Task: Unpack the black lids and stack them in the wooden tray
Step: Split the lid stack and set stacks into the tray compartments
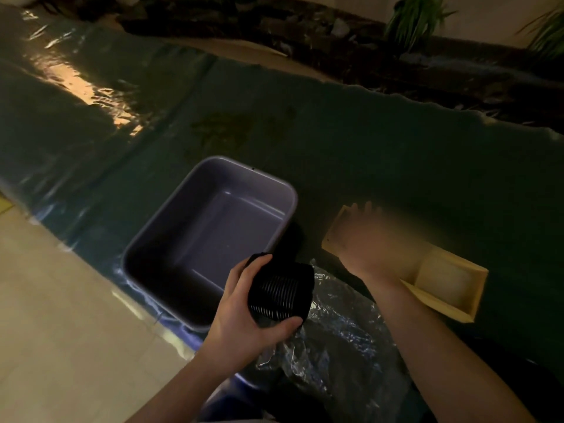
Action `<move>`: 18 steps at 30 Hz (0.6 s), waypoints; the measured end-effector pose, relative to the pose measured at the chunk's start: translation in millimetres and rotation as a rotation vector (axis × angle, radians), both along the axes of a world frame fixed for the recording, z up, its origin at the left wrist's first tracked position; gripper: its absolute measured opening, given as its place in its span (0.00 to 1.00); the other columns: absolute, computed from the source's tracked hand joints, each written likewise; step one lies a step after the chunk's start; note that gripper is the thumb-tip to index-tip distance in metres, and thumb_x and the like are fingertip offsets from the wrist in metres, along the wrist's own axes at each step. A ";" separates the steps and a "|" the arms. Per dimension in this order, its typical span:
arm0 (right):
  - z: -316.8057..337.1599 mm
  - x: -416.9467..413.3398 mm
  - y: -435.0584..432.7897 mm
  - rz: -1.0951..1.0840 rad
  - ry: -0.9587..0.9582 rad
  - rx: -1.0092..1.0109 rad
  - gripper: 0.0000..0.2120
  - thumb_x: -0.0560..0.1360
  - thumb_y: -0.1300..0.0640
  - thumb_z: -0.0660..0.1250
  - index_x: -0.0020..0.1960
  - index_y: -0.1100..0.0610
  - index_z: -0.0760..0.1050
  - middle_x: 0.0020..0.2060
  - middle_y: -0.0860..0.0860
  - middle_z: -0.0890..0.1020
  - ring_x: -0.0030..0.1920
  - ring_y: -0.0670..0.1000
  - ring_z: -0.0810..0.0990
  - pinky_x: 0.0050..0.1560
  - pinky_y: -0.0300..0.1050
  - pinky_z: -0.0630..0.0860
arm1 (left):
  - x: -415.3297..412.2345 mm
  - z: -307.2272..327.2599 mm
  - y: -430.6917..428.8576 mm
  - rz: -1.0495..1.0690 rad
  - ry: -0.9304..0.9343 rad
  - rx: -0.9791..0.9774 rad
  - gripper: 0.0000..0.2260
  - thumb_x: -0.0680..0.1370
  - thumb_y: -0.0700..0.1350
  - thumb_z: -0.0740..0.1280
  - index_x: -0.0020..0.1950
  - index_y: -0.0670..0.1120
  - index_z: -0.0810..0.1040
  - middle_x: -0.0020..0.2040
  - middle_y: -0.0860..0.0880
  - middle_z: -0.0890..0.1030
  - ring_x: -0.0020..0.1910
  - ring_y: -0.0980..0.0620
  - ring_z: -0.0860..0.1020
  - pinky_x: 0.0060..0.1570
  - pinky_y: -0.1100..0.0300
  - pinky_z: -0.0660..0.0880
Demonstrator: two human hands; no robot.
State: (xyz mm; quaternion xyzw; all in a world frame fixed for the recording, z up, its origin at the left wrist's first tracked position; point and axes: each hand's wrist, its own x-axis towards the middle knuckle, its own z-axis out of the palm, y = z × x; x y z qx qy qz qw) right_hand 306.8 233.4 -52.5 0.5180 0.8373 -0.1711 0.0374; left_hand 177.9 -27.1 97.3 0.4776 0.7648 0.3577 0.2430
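My left hand (244, 312) grips a stack of black lids (280, 293), held on its side so the ribbed edges show. The stack hovers over a crumpled clear plastic wrapper (335, 337) near the table's front edge. To the right lies the long wooden tray (451, 288). My right hand (363, 236) is blurred and reaches over the tray's far end, fingers spread; nothing shows in it. The tray's near end looks bare.
A grey-purple plastic tub (210, 239) stands left of the lids, nothing visible inside. The table wears a dark green shiny cover (396, 154). Pale floor tiles (61, 331) lie at the lower left. Plants (412, 19) and dark soil border the far side.
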 end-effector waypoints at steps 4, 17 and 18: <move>46.0 18.6 -33.8 -0.140 0.357 -0.006 0.36 0.82 0.36 0.56 0.83 0.54 0.53 0.83 0.58 0.54 0.82 0.62 0.53 0.80 0.62 0.55 | 2.0 2.2 11.8 -0.041 -0.016 0.010 0.42 0.63 0.64 0.79 0.71 0.72 0.60 0.71 0.59 0.66 0.68 0.72 0.65 0.57 0.84 0.64; 156.0 62.1 -177.2 -0.269 1.020 -0.519 0.53 0.66 0.29 0.74 0.81 0.36 0.48 0.79 0.40 0.61 0.78 0.43 0.65 0.74 0.54 0.72 | 25.3 4.5 40.9 -0.261 -0.051 0.088 0.41 0.68 0.54 0.79 0.75 0.69 0.60 0.76 0.56 0.58 0.72 0.55 0.67 0.63 0.69 0.69; 158.0 63.0 -179.1 -0.302 1.005 -0.451 0.53 0.66 0.30 0.76 0.81 0.37 0.50 0.78 0.40 0.64 0.77 0.43 0.66 0.74 0.52 0.71 | 26.9 4.2 40.4 -0.298 -0.046 0.090 0.42 0.69 0.52 0.80 0.74 0.72 0.58 0.75 0.60 0.57 0.71 0.57 0.66 0.62 0.72 0.69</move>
